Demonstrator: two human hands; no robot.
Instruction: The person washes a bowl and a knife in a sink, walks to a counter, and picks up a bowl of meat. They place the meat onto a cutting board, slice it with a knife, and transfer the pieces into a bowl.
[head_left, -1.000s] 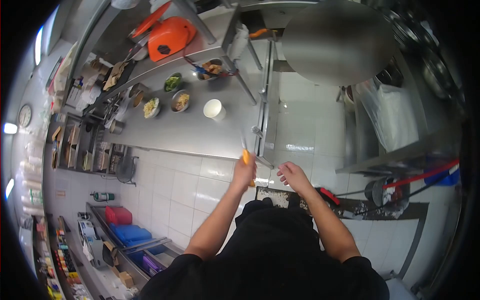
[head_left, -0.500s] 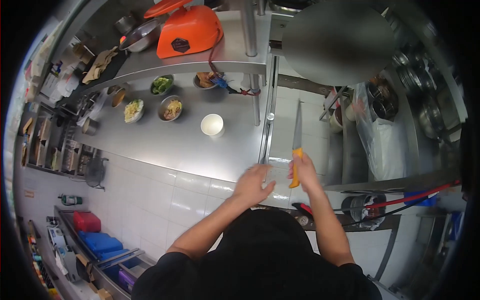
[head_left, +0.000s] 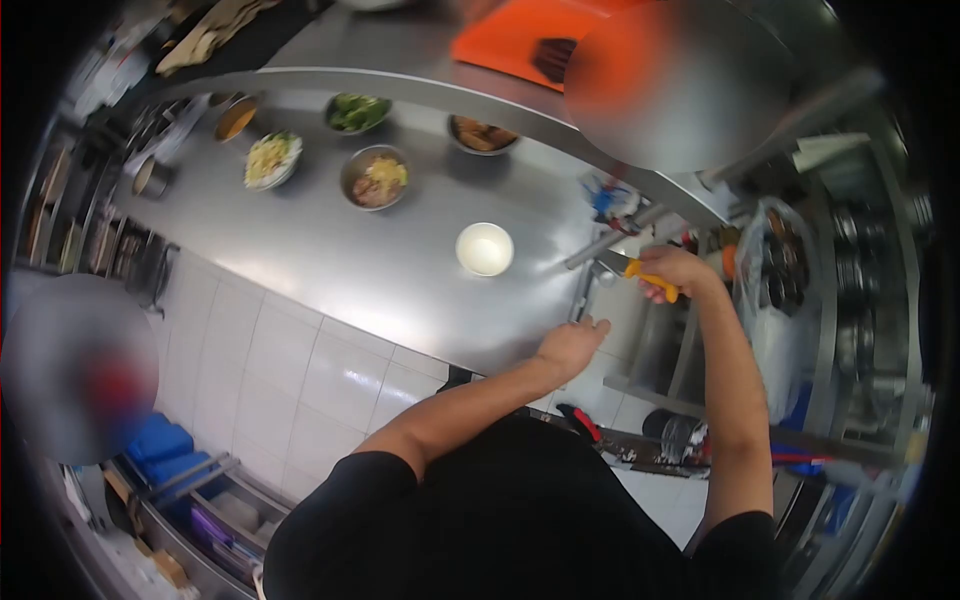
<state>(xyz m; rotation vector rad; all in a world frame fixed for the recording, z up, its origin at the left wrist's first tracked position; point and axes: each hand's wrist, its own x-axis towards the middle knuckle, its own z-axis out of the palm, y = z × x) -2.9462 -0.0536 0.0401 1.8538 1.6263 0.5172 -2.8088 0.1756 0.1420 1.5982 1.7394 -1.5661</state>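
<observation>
My right hand [head_left: 674,270] is wrapped round the yellow handle [head_left: 656,284] of a knife. Its blade [head_left: 614,262] points left beside the shelf post, and part of it is hidden. My left hand [head_left: 573,348] is near the right end of the steel table [head_left: 400,280], fingers loosely bent, with nothing visible in it. A white tub [head_left: 485,250] stands on the table, left of both hands. Farther back are a metal bowl [head_left: 347,182] of yellow and pinkish food, a bowl of green leaves [head_left: 358,112], and a bowl of brown pieces [head_left: 484,134].
An overhead steel shelf [head_left: 420,84] crosses above the table, carrying an orange scale [head_left: 515,42]. Its post [head_left: 620,238] rises close to the knife. A white bowl of chopped food [head_left: 270,162] sits toward the left. At right, racks hold metal pans [head_left: 855,285] and a plastic bag [head_left: 778,340].
The view has turned, so the table fills more of the middle. The knife has swung from pointing forward to pointing left beside the post. My left hand's fingers have drawn in somewhat.
</observation>
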